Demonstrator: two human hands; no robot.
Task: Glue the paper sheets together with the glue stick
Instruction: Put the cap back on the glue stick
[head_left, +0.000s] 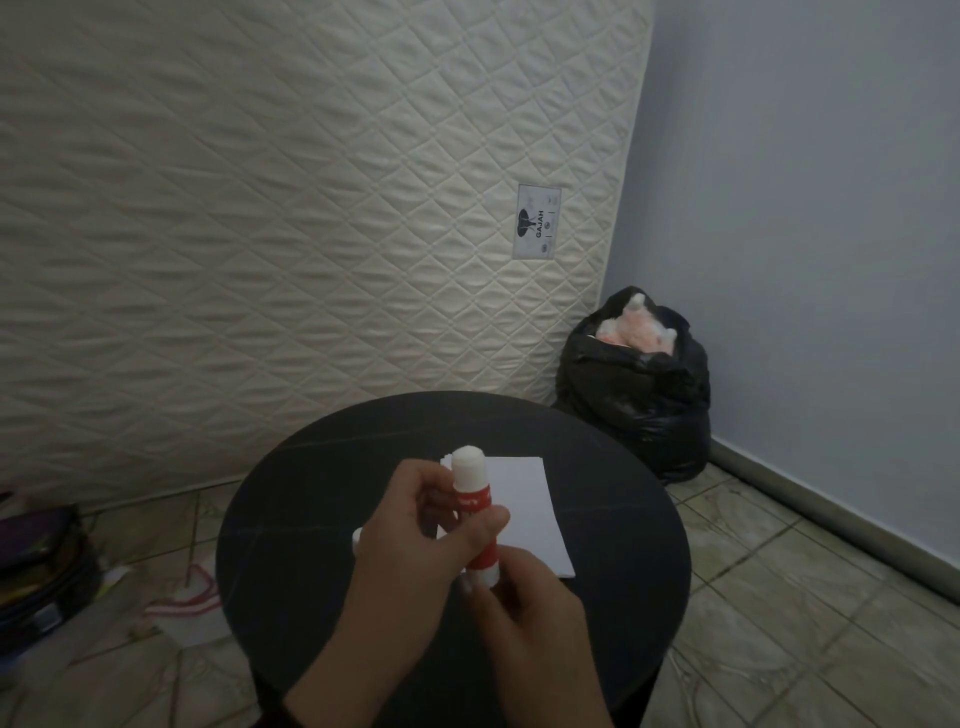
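Right hand fingers pinch glue stick base | left hand grips barrel | bare tip up, tilted left

In front of me I see a round, black, matte surface with faint pale lines running across its top. White rectangular paper sheets lie flat on it, stacked just right of centre. The surface stands on a floor of pale beige tiles. A black plastic bag sits on those tiles behind it, near the corner, and some clutter I can't make out lies to the left.
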